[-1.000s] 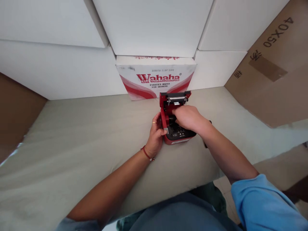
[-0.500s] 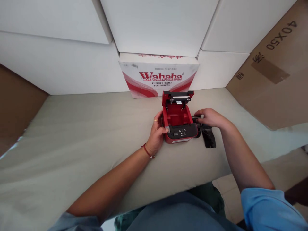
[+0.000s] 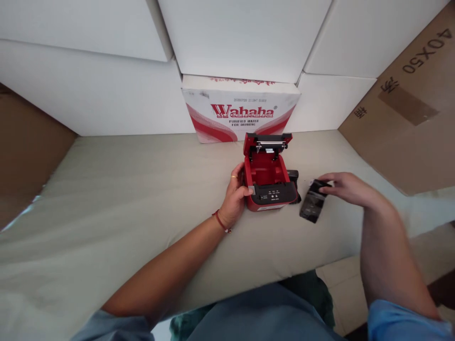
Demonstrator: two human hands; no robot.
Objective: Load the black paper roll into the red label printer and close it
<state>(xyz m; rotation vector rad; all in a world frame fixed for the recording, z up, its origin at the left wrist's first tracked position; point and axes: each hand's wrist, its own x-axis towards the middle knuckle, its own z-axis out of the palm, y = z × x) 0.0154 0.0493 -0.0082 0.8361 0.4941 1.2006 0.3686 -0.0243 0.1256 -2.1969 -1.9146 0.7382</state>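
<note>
A small red and black label printer point(image 3: 270, 193) sits on the cloth-covered surface, its lid point(image 3: 268, 142) raised and its red inner bay bare to view. My left hand point(image 3: 234, 196) grips the printer's left side, with the thumb on the front corner and the fingers along the wall. To the right, my right hand point(image 3: 343, 188) pinches the upper end of a flat, shiny black plastic piece point(image 3: 313, 207), apart from the printer. What this piece is exactly I cannot make out. A black object point(image 3: 293, 176), partly hidden, lies against the printer's right side.
Behind the printer stands a white and red Wahaha water carton point(image 3: 245, 113). White boxes point(image 3: 241, 38) are stacked along the back. A large brown carton point(image 3: 408, 137) borders the right, and another brown carton point(image 3: 28, 151) the left.
My right hand has moved right, away from the printer's side, drawing the black plastic piece with it. The black object beside the printer shows more now. My left hand keeps its grip.
</note>
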